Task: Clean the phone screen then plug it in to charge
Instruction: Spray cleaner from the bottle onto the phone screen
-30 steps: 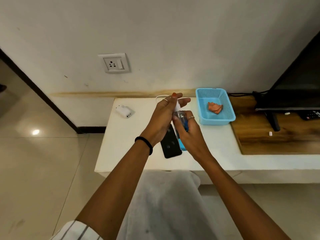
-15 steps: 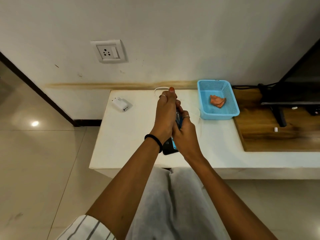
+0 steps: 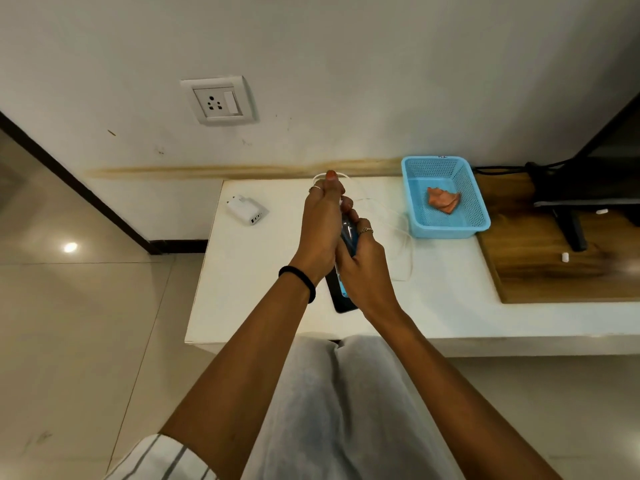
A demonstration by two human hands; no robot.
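Both hands meet over the white table [image 3: 263, 271]. My right hand [image 3: 363, 271] grips a small clear spray bottle [image 3: 347, 233] with blue liquid, tilted away from me. My left hand [image 3: 320, 230] is wrapped round the bottle's top, hiding the cap or nozzle. Under the hands lies a black phone [image 3: 337, 297], screen up, mostly covered. A white charging cable [image 3: 405, 244] loops on the table to the right of the hands. A white charger plug [image 3: 246, 210] lies at the table's far left. A wall socket [image 3: 218, 102] is above it.
A light blue mesh basket [image 3: 446, 223] with an orange cloth [image 3: 443, 199] stands at the back right. Beyond it are a wooden surface [image 3: 554, 271] and a TV stand [image 3: 571, 223] with dark cables. My lap is below the table's front edge.
My left hand's fingers have closed round the top of the bottle, where a second ago they were spread. Both hands drew together over the phone. The view shifted slightly.
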